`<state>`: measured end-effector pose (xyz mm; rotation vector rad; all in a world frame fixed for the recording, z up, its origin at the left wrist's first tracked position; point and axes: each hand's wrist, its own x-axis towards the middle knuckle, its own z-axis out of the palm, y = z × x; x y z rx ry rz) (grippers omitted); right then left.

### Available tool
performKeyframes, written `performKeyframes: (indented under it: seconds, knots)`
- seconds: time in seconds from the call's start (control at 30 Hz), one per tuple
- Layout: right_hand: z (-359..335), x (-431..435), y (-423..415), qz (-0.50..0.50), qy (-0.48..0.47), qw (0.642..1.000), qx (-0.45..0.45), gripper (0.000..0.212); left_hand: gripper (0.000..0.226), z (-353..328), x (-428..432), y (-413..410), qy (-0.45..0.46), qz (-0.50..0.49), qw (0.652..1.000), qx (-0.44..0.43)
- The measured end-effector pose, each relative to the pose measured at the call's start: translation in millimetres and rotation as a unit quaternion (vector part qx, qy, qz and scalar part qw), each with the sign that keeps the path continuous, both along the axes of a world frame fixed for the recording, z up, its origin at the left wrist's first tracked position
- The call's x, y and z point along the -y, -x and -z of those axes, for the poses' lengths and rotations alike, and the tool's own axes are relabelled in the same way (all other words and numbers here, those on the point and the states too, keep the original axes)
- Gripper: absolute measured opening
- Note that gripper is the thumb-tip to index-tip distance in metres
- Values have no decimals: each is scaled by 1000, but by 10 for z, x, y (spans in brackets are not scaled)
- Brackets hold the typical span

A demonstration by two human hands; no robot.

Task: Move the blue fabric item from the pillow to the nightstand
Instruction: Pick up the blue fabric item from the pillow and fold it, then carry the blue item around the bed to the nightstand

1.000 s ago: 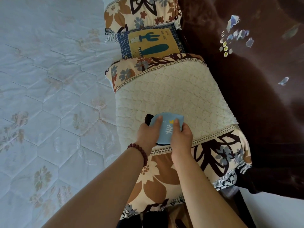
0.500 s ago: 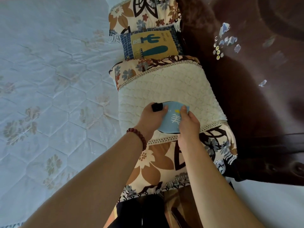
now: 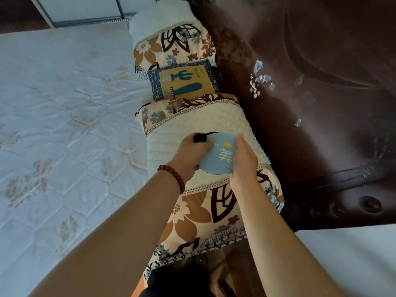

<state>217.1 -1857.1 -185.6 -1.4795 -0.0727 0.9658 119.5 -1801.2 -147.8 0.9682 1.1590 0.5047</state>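
Both hands grip the blue fabric pouch [image 3: 218, 155] over the pillow [image 3: 192, 125]: left hand [image 3: 192, 155] at its black-corded end, right hand [image 3: 244, 159] opposite. Risk: dangling cord snagging pillow fringe.

A home bedroom: quilted mattress [image 3: 64, 125], floral pillows [image 3: 203, 211] and a dark padded headboard [image 3: 321, 103].

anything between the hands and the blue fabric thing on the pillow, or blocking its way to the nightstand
Nothing stands between them: the left hand and the right hand already grip the blue fabric item from either side, over the cream pillow. No nightstand can be clearly made out in this view, so the path to it cannot be judged.
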Motion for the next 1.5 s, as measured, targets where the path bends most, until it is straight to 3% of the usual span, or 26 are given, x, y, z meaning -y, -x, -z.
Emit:
performKeyframes:
  seconds: [0.13, 0.37, 0.53, 0.73, 0.97, 1.17, 1.3, 1.5]
  knots:
    - [-165, 1, 14, -7, -12, 1000, 27, 30, 15, -165, 40, 50, -5, -13, 1000, 17]
    - [-431, -65, 296, -47, -26, 997, 57, 27, 41, -459, 118, 402, 5, -99, 993, 69]
    - [-661, -73, 677, -77, -35, 993, 83, 23, 39, -663, 237, 842, -3, -122, 988, 91]
    - [-961, 80, 1241, -138, -42, 989, -15, 19, 35, -862, 506, 1497, -37, -181, 977, 103]
    - [-1274, 488, 2242, -241, -60, 959, -138, 28, 27, -1052, 1058, 2487, -68, -228, 961, 140]
    - [-1408, 954, 3235, -316, -68, 931, -167, 34, 30, -1149, 1714, 3518, -51, -318, 928, 189]
    - [-1422, 1238, 3973, -363, -62, 913, -174, 47, 22, -1159, 2169, 4154, -97, -352, 918, 155]
    - [-1527, 1551, 4990, -446, -47, 878, -167, 38, 9, -1169, 2640, 5031, -97, -486, 851, 170]
